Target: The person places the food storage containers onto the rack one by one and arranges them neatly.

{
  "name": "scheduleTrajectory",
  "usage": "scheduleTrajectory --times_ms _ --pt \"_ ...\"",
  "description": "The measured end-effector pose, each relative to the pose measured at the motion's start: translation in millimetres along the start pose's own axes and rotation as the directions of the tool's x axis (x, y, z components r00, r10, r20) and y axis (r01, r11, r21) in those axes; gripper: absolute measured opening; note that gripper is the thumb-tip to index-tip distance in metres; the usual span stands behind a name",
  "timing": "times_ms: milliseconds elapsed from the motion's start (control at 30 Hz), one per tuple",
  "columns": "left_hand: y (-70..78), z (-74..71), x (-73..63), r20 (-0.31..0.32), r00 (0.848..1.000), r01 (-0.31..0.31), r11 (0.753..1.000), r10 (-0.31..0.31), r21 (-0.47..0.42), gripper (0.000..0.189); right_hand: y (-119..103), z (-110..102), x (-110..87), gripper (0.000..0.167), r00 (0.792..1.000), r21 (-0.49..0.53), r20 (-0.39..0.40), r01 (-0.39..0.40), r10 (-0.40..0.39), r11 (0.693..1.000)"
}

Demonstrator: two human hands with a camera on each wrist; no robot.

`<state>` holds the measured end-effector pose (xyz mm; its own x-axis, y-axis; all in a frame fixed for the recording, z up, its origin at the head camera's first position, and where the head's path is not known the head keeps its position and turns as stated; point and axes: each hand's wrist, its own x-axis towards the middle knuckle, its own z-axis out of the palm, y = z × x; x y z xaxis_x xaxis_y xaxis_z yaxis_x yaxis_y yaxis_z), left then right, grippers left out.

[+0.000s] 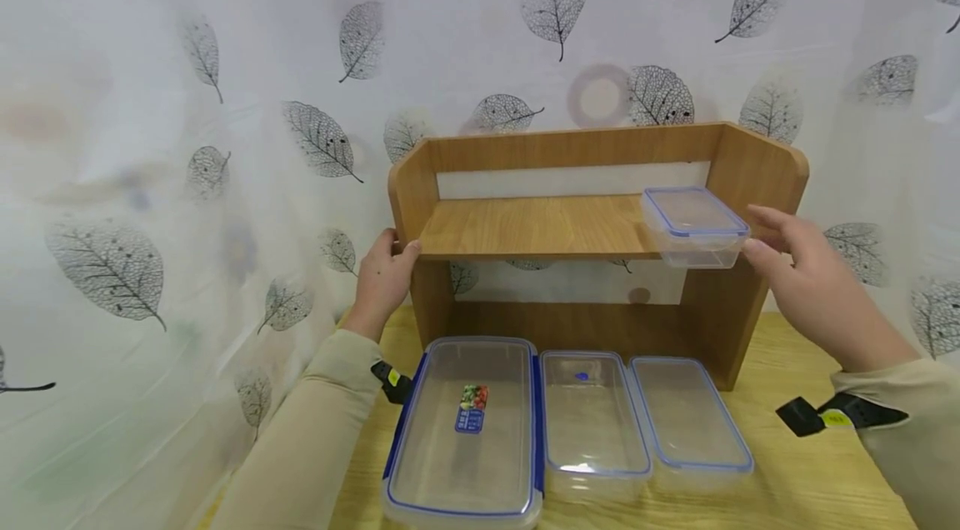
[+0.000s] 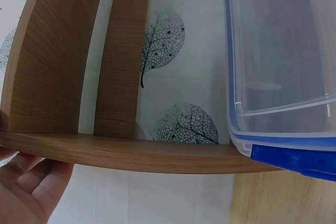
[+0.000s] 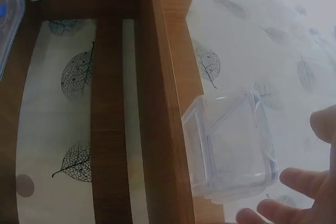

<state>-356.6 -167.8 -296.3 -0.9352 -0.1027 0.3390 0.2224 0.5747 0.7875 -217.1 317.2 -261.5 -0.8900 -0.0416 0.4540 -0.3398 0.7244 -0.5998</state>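
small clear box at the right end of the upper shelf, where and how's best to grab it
Probably the front end of the small clear box, coming from the front, gripping opposite side walls below the blue-rimmed lid. That end seems to jut past the front edge of the upper shelf, while the right side panel stands close on its right.

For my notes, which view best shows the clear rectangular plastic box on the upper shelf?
Head view, because the box shows its whole lid and front. Right wrist shows it, lid top unseen; left wrist, nothing.
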Motion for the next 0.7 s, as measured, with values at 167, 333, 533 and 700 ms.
scheduleTrajectory --times_ms 167,333,533,700 --pt "0.2 0.0 -0.3 0.005 1.000 0.010 1.000 -0.010 -0.007 0.048 -7.3 7.5 -8.2 0.057 0.984 -0.125 -0.068 0.157 -0.166 0.980" --pt "-1.8 0.7 0.1 0.002 1.000 0.004 1.000 -0.004 -0.013 0.047 -8.1 16.6 -9.0 0.056 0.900 -0.304 -0.101 0.377 -0.423 0.875" --pt "-3.5 0.3 0.7 0.004 1.000 0.001 1.000 -0.001 -0.007 0.049 -2.8 24.5 -5.1 0.056 0.800 -0.416 -0.095 0.509 -0.593 0.753" --pt "-2.2 0.1 1.2 0.013 1.000 0.011 1.000 -0.011 -0.009 0.051 1.4 26.9 -3.0 0.057 0.791 -0.439 -0.090 0.514 -0.605 0.737"
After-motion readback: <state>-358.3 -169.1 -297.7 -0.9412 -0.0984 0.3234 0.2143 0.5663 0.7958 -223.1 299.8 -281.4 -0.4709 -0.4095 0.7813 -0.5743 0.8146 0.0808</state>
